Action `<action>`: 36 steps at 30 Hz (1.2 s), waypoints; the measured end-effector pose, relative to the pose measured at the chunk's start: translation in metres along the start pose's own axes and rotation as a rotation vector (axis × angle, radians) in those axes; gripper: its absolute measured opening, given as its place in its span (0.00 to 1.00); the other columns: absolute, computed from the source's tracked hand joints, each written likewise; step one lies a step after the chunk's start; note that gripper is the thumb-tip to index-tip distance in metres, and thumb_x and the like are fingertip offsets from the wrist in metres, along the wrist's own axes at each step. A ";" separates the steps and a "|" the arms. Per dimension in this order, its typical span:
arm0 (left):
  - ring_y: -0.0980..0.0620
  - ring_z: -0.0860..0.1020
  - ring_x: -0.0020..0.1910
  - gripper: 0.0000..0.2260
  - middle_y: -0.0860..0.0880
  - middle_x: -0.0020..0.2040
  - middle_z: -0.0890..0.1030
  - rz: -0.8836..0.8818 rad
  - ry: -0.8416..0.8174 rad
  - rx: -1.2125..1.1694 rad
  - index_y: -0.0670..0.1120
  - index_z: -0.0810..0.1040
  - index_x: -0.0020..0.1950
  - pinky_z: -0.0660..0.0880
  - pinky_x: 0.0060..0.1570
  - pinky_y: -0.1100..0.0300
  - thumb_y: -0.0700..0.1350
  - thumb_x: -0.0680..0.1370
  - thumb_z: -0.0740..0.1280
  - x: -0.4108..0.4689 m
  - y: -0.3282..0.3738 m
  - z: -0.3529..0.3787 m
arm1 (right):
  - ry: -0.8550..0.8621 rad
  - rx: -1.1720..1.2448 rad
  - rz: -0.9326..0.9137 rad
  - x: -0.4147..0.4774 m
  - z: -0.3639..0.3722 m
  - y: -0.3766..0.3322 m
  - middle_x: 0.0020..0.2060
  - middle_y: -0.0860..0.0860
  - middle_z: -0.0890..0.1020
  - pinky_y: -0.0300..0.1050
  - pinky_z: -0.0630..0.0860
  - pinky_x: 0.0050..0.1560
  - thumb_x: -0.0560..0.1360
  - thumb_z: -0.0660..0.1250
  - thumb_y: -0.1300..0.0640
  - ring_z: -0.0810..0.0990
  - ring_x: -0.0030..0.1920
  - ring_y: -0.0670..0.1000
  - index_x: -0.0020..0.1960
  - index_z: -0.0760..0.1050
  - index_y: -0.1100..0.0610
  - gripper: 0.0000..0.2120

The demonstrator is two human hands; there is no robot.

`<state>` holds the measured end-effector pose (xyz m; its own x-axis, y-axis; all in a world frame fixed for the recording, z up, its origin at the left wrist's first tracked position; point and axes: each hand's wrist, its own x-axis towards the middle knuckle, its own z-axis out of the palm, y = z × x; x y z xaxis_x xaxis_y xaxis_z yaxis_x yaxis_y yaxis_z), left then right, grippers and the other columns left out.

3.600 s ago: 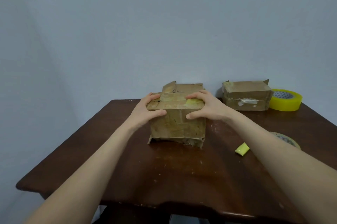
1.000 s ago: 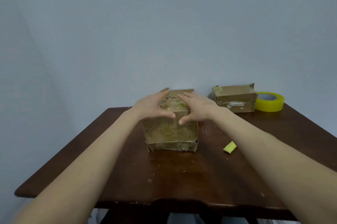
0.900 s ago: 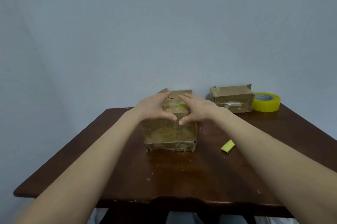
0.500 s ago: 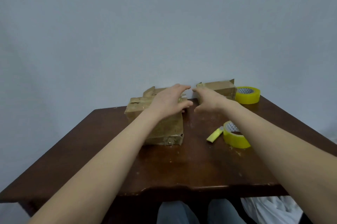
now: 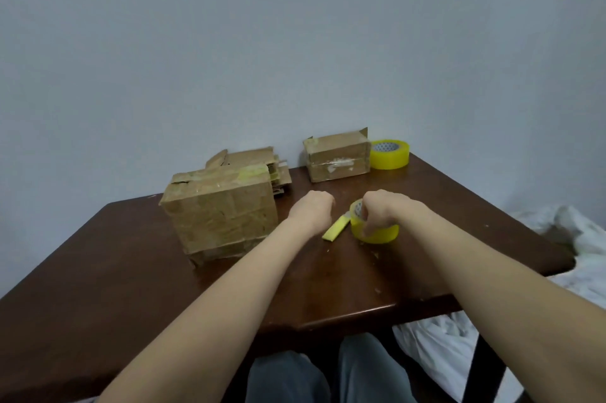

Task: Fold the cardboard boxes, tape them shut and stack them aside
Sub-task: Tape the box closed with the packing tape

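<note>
A taped-up cardboard box point(image 5: 223, 215) stands on the dark wooden table point(image 5: 114, 271), left of centre. Behind it leans a stack of flat cardboard point(image 5: 259, 159). A smaller closed box point(image 5: 337, 156) sits at the back by the wall. My right hand point(image 5: 383, 210) grips a yellow tape roll point(image 5: 377, 233) on the table, fingers over its top and thumb on its side. My left hand point(image 5: 311, 210) hovers just left of it with fingers curled under and nothing seen in them. A yellow cutter point(image 5: 335, 229) lies between the two hands.
A second yellow tape roll point(image 5: 390, 154) sits at the back right beside the smaller box. White crumpled sheeting point(image 5: 577, 258) lies beyond the table's right edge. My knees show under the front edge.
Both hands left the top of the taped box and came back toward me and right. My right hand took hold of the near tape roll. The view swung right.
</note>
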<state>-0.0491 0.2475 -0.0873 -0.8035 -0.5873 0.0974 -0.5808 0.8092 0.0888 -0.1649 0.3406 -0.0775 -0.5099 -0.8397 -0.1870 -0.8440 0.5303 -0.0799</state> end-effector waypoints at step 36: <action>0.55 0.72 0.30 0.12 0.47 0.34 0.75 -0.509 0.750 -1.054 0.40 0.74 0.37 0.78 0.26 0.65 0.41 0.80 0.64 -0.055 -0.178 -0.155 | 0.345 0.822 -0.706 0.028 -0.137 -0.170 0.42 0.46 0.79 0.39 0.70 0.38 0.66 0.76 0.50 0.76 0.42 0.46 0.50 0.79 0.52 0.14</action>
<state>0.1185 0.1338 0.0450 -0.0799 -0.9499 0.3021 -0.1442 0.3109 0.9395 -0.0586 0.2114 0.0653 -0.0895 -0.9011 0.4244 -0.6608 -0.2650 -0.7022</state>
